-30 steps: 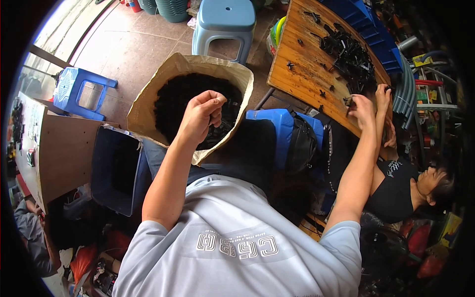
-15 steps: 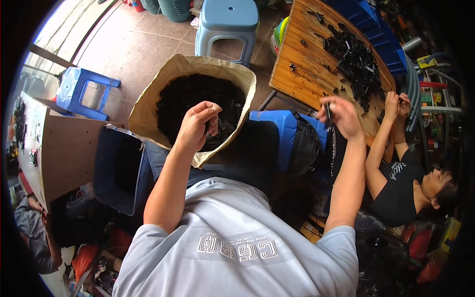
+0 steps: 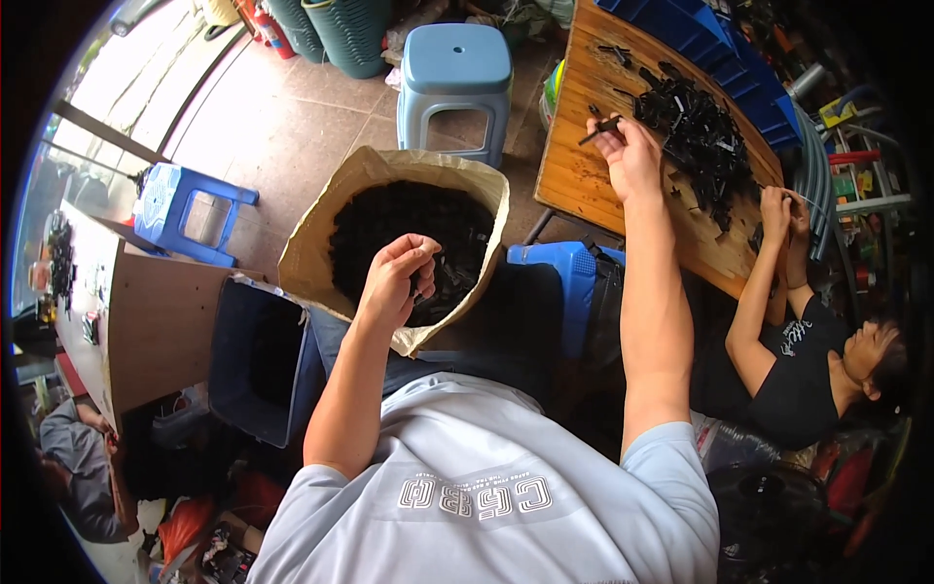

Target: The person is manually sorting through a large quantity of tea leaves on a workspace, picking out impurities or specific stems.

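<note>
Over the near part of a tan sack (image 3: pixel 297 255) hangs my left hand (image 3: pixel 399 280), its fingers curled closed. Whatever it may hold is mostly hidden by the fingers. Dark small parts (image 3: pixel 389 214) fill the sack below it. My right hand (image 3: pixel 632 161) is over the wooden table (image 3: pixel 584 180), holding a small black plastic part (image 3: pixel 605 127) between thumb and fingers. Just to the right of that hand lies a heap of similar black parts (image 3: pixel 705 136) on the table top.
A grey-blue stool (image 3: pixel 457 60) stands beyond the sack, a blue stool (image 3: pixel 185 209) to its left. A blue bin (image 3: pixel 222 360) is left of my lap. At the right a co-worker's hands (image 3: pixel 781 209) are at the table edge; another person (image 3: pixel 83 467) sits lower left.
My right hand has moved forward and left, from beside the table's near edge to over its top, with the black part in it. My left hand stays closed over the sack.
</note>
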The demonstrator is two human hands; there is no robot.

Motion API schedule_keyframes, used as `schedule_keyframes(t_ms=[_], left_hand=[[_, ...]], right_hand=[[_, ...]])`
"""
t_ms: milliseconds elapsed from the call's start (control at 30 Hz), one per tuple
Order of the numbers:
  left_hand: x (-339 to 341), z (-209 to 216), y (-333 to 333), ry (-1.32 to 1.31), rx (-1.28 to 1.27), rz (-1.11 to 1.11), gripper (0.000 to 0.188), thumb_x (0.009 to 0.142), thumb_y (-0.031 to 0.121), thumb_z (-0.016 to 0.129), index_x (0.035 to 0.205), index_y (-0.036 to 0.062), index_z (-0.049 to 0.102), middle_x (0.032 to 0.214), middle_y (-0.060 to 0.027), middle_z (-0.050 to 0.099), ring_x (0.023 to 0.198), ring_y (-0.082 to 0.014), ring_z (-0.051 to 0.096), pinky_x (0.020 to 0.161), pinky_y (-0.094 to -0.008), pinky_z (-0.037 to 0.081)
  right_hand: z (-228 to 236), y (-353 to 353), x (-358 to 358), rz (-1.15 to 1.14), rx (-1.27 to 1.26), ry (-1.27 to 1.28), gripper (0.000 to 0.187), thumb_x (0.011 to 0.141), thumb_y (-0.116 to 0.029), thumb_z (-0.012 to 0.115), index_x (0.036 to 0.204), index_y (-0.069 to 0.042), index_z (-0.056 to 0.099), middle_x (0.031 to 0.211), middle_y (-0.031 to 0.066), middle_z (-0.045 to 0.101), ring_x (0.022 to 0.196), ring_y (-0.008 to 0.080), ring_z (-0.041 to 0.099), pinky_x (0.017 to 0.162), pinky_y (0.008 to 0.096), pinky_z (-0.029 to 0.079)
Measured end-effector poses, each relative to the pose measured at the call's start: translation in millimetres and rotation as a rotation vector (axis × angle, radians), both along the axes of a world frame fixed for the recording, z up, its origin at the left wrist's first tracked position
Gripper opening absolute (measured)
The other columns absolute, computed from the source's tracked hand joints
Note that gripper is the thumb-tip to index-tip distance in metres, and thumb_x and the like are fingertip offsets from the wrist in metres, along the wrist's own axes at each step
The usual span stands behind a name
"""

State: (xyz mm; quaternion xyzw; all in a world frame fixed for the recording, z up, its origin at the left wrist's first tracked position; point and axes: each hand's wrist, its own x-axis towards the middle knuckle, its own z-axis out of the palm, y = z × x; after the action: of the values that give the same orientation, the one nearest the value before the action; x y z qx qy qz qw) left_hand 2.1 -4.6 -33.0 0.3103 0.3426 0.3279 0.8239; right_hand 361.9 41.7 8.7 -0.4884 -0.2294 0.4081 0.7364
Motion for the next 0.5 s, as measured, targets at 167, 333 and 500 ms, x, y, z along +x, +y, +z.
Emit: schedule_keyframes(t_ms=[167,333,500], left_hand=[[11,3,2,0.024,0.017,0.03,0.012,0.092,0.01,0.053,0.097,0.0009,0.06,0.069,-0.0011,0.053,0.057,-0.0099,0.046,0.052,-0.0246,0.04],[7,6,9,0.11,0.167,0.131,0.017,0.09,0.006,0.059,0.104,-0.0007,0.063,0.078,-0.0027,0.059,0.061,-0.0071,0.047,0.053,-0.0225,0.039],[33,39,4,0.321,0.798,0.147,0.034,0.083,0.001,0.07,0.116,0.0021,0.062,0.104,-0.0031,0.065,0.079,-0.0058,0.054,0.07,-0.0201,0.046]], right_hand=[[6,46,-26,0.051,-0.04,-0.064,0.018,0.091,-0.01,0.059,0.106,0.0,0.058,0.086,0.0082,0.06,0.071,0.0174,0.059,0.067,0.0255,0.05],[13,9,-12,-0.002,-0.015,-0.106,0.007,0.088,-0.008,0.059,0.091,-0.002,0.058,0.075,0.0051,0.056,0.057,0.0108,0.052,0.044,0.0234,0.034],[34,-56,-120,0.315,-0.171,-0.178,0.007,0.088,-0.012,0.064,0.091,-0.009,0.058,0.065,-0.0031,0.053,0.048,0.0042,0.043,0.042,0.0184,0.03]])
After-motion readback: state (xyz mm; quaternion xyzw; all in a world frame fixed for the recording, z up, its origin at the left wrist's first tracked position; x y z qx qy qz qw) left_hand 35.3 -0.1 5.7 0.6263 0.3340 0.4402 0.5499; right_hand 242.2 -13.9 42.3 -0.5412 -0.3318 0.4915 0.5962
